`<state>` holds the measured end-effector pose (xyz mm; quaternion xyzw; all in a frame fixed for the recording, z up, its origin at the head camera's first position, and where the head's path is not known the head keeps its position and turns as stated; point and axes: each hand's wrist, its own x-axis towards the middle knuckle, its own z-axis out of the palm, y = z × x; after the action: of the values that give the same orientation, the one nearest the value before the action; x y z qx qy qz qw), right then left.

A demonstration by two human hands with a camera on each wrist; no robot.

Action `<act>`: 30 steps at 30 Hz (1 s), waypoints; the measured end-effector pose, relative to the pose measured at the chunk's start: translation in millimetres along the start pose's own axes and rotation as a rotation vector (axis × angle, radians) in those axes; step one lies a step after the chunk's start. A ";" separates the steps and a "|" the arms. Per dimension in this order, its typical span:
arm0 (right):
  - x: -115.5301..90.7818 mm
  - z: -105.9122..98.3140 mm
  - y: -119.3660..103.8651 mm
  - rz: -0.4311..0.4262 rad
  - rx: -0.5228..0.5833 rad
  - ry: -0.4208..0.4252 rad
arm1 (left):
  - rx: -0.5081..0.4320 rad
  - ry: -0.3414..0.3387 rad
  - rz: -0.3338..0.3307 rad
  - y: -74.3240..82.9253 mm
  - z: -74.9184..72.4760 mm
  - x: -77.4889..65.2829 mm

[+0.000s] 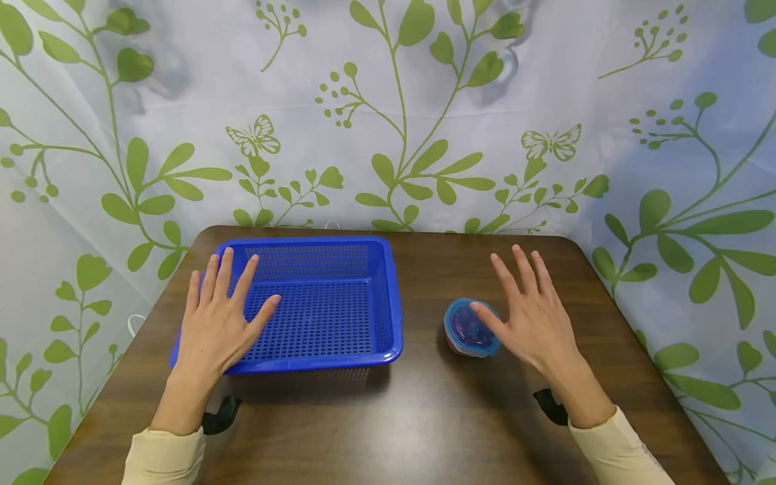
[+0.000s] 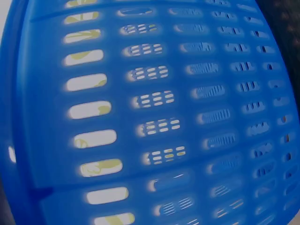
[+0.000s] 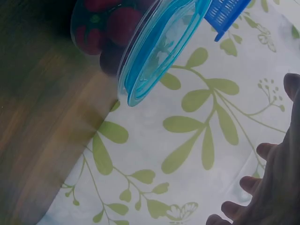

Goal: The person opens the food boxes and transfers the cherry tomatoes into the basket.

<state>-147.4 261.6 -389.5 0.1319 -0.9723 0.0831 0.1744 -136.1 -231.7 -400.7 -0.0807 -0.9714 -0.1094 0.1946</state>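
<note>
A blue plastic basket (image 1: 388, 303) with slotted walls sits on the left half of the table. My left hand (image 1: 215, 330) is held over its left side, fingers spread and holding nothing. In the left wrist view the slotted basket wall (image 2: 44, 117) fills most of the picture. To the right stands a small clear round container with a blue lid (image 1: 469, 327). Through its side, the right wrist view shows red round pieces (image 3: 123, 26) that look like small tomatoes. My right hand (image 1: 536, 327) hovers just right of the container, fingers spread, with the thumb partly over the lid's edge.
The brown wooden table (image 1: 388, 431) has rounded far corners. Behind it hangs a white curtain (image 1: 339, 148) with green leaves and butterflies. Dark straps (image 1: 221, 415) are on both wrists, near cream sleeves (image 1: 166, 455).
</note>
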 end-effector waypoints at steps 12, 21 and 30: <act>-4.2 1.2 2.6 0.005 0.082 0.017 | -0.076 -0.002 0.014 6.0 1.5 0.1; -10.1 4.7 7.5 0.040 0.220 -0.027 | -0.236 -0.041 0.055 22.1 0.9 5.9; -16.9 10.1 11.4 0.074 0.334 -0.064 | -0.395 -0.170 0.055 42.6 1.8 8.9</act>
<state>-138.6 274.2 -406.2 0.1259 -0.9542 0.2456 0.1158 -136.4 -189.2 -391.1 -0.1525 -0.9415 -0.2850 0.0952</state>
